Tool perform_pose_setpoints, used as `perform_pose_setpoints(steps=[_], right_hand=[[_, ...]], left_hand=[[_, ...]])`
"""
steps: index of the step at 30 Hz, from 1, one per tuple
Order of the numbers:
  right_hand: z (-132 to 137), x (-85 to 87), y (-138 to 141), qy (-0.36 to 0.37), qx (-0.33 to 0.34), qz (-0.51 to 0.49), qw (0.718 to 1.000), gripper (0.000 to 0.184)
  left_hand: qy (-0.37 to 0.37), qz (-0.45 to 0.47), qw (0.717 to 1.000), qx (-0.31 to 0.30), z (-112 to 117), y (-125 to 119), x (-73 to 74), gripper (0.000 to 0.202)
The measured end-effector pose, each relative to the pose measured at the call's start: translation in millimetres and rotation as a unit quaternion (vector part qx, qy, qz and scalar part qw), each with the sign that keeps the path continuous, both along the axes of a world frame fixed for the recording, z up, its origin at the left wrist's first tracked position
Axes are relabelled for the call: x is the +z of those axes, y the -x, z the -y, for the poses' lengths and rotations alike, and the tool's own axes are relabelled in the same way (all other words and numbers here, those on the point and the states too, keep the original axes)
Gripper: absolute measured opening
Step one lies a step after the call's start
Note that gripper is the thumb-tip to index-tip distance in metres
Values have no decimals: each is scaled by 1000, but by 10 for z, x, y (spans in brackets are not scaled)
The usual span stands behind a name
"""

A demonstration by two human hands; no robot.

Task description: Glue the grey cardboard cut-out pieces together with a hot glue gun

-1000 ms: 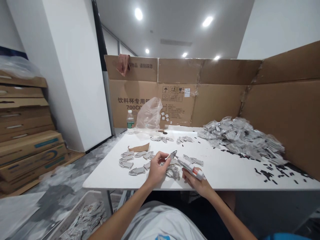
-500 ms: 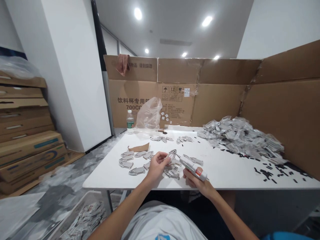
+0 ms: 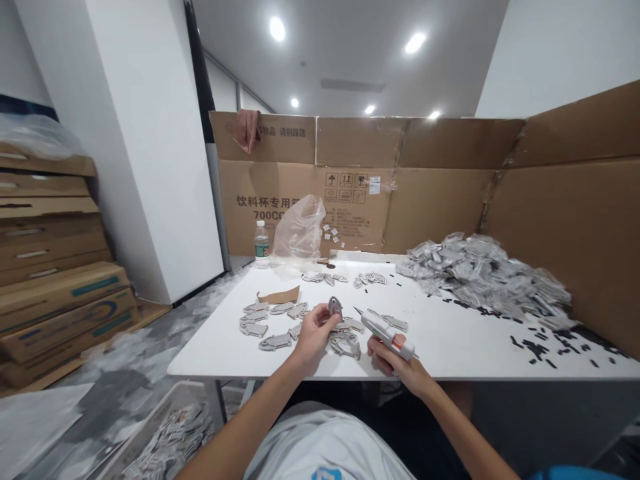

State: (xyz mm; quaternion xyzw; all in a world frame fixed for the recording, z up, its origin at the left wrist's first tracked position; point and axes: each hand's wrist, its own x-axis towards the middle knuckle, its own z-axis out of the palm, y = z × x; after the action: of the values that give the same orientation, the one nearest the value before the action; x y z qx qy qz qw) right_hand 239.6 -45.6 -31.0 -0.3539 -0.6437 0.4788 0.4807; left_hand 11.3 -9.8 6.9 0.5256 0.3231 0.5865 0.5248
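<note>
Head view: left hand [image 3: 313, 335] raised above table [image 3: 215, 350], thumb and fingers pinched on a grey piece [image 3: 335, 306], its pointed end up. Right hand [image 3: 395, 361] wrapped round glue gun [image 3: 384, 331], nozzle angled up-left, near the piece but apart. Forearms reach forward, converging. Loose pieces [image 3: 346, 347] just right of left grip; black bits [image 3: 537, 349] well right of right grip.

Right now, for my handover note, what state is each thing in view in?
Held gray piece: raised, pinched in the left hand
Glue gun: gripped in the right hand, tip apart from that piece
Green-labeled bottle: capped, upright
Plastic bag: crumpled
Cloth: draped over the cardboard wall
Black pieces: scattered
Plastic-wrapped pieces: heaped
Loose gray pieces: spread on the table
</note>
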Motion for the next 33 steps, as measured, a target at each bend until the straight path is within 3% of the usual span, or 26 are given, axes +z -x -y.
perform_pose_setpoints(steps=[17,33], right_hand=[[-11,27,12,1,-14,5,1000,49],[1,45,12,5,-11,10,1000,51]], left_hand=[[15,-36,996,79,2,9,7,31],[15,-41,996,81,-7,11,-8,24]])
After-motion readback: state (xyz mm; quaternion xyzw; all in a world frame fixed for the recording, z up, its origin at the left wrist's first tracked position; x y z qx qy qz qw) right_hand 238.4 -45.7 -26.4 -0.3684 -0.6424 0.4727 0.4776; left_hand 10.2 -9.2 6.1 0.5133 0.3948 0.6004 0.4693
